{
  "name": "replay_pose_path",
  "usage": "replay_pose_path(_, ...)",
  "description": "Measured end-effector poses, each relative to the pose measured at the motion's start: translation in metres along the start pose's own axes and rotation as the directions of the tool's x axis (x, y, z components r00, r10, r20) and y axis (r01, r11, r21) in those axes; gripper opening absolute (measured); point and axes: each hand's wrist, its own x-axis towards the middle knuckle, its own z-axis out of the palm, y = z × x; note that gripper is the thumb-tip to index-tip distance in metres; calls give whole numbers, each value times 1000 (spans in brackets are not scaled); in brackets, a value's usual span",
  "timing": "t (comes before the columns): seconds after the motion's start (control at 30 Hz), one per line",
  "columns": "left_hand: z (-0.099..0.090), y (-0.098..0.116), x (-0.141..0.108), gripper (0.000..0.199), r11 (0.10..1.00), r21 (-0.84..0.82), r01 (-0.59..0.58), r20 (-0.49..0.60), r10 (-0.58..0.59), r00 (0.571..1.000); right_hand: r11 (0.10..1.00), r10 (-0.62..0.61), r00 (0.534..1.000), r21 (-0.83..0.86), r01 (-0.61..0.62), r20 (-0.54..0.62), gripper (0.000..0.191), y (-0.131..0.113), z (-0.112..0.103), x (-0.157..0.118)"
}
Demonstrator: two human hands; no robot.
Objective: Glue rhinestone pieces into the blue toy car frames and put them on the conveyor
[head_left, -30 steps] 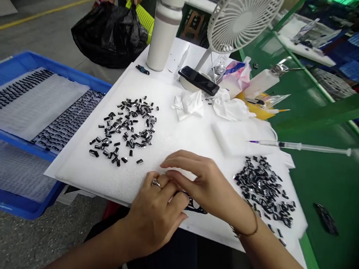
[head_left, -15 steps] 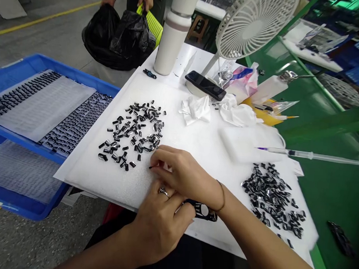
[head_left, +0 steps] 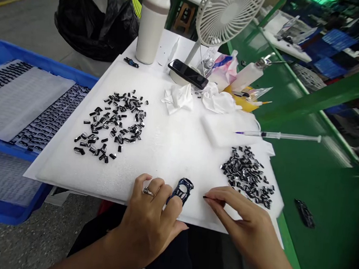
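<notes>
Head camera looked down on a white foam sheet (head_left: 165,158) holding two heaps of small black-and-silver pieces (head_left: 112,125); at its near edge, the left hand (head_left: 150,215) kept fingers (head_left: 162,195) together, clamped on a dark blue openwork frame (head_left: 181,191); just right, the right hand (head_left: 241,214) pinched a tiny black piece (head_left: 205,197) between fingertips (head_left: 214,197).

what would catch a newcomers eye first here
Two heaps of small black-and-silver pieces stand out first on the white foam sheet, with a second, denser heap to the right. Nearest the camera, the ringed left hand touches a dark openwork piece, while the right hand pinches a tiny black piece. A white desk fan stands at the far end.
</notes>
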Motion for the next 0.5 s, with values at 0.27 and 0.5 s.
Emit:
replay_pose_path(0.27, -1, 15, -18, 13, 970, -239, -52, -29, 47, 998, 999, -33, 999, 22, 33, 29, 10, 4, 2, -5)
replay_pose_path(0.5, -18, -8, 7, 27, 993, -118, 25, 143, -8, 990, 954, 90, 995, 291, -73, -43, 4, -10, -2, -2)
